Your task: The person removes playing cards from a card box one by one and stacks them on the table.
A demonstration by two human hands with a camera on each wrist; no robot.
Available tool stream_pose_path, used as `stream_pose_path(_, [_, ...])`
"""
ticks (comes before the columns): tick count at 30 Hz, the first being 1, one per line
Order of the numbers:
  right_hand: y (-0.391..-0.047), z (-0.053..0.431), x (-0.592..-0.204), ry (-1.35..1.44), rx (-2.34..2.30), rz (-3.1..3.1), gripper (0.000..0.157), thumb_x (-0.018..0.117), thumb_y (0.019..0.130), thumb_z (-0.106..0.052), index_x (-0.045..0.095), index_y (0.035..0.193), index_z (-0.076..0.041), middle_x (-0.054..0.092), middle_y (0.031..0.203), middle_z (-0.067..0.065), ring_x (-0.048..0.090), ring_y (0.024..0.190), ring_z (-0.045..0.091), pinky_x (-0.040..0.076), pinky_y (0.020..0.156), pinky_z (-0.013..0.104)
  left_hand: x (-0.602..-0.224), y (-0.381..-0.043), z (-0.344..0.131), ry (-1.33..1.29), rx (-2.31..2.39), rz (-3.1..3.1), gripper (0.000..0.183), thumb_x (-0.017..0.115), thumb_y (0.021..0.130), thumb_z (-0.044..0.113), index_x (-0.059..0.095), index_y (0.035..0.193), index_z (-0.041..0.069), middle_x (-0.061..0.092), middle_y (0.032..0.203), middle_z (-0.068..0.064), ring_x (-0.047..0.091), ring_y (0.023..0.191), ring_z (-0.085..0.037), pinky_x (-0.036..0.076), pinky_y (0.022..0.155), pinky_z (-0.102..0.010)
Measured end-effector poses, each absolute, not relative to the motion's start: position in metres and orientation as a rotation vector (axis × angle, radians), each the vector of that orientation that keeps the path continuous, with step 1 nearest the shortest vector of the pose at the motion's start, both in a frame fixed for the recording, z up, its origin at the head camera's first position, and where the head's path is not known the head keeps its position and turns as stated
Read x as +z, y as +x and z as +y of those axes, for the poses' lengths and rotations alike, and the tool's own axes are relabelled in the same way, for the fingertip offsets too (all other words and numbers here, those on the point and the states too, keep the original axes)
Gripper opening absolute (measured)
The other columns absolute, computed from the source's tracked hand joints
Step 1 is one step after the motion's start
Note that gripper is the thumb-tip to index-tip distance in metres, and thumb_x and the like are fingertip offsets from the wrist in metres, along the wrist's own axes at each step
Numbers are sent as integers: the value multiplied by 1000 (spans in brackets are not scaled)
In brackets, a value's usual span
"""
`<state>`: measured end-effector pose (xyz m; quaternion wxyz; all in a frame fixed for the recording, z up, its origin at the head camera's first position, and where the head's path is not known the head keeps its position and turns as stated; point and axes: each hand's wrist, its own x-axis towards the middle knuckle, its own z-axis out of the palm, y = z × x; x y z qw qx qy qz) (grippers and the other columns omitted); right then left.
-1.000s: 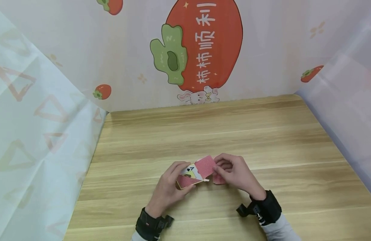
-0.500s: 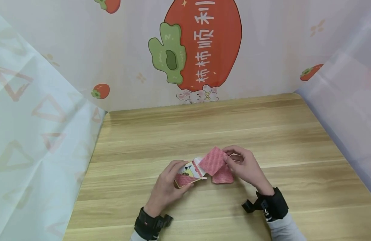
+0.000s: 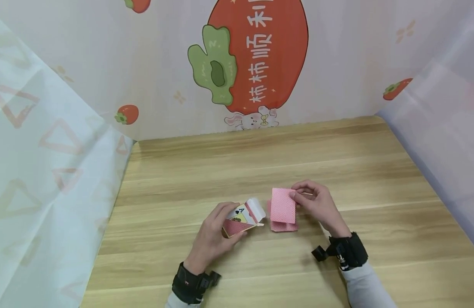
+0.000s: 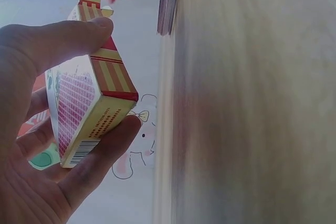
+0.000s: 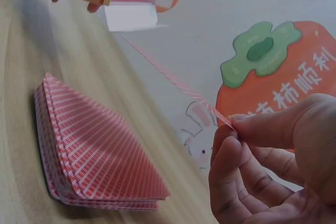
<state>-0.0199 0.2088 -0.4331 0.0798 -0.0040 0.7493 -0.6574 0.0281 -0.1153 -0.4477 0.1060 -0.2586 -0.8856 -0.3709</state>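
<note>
My left hand (image 3: 211,239) grips a card box (image 4: 79,98) by its sides, raised off the table in the left wrist view. Its flap (image 3: 255,208) stands open at the right end, and an ace of spades design (image 3: 238,212) shows on its upper face. Between thumb and fingertips, my right hand (image 3: 315,203) pinches a playing card (image 3: 282,205) with a red patterned back, seen nearly edge-on in the right wrist view. Below that card, a stack of playing cards (image 5: 100,145) lies on the table, backs up.
The wood-grain table (image 3: 175,171) reaches to a pale backdrop (image 3: 163,64) printed with a large red persimmon. Cloth panels (image 3: 36,171) stand along the left and right sides. Black camera straps (image 3: 190,284) sit around both wrists.
My right hand has drawn a card away from the box's open end, rightward and over the stack, turning it upright in the head view. My left hand keeps its grip on the box.
</note>
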Motion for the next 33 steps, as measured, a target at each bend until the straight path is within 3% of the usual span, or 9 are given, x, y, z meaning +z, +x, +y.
stream_pose_path(10, [-23,205,-450,31,-1760,2336,35,78,91,-21,72,112,6,73,106,22,75,83,16,62,70,33,-445,27,-117,-761,-1080,-2620,72,89,78,31,58,140,11,62,132,-5,63,115,-18,58,92,-37])
stream_pose_path(21, [-21,199,-454,-77,-1461,2643,19,81,87,-14,77,101,-2,69,81,7,65,67,13,52,58,25,-445,29,-117,-762,-1087,-2618,73,89,77,30,58,141,11,61,133,-4,63,116,-17,58,92,-37])
stream_pose_path(33, [-20,197,-453,-132,-1377,2751,19,79,89,-17,76,101,-3,70,83,5,62,69,14,48,60,26,-447,29,-117,-762,-1084,-2617,73,89,77,32,58,140,12,61,133,-3,63,116,-16,58,93,-37])
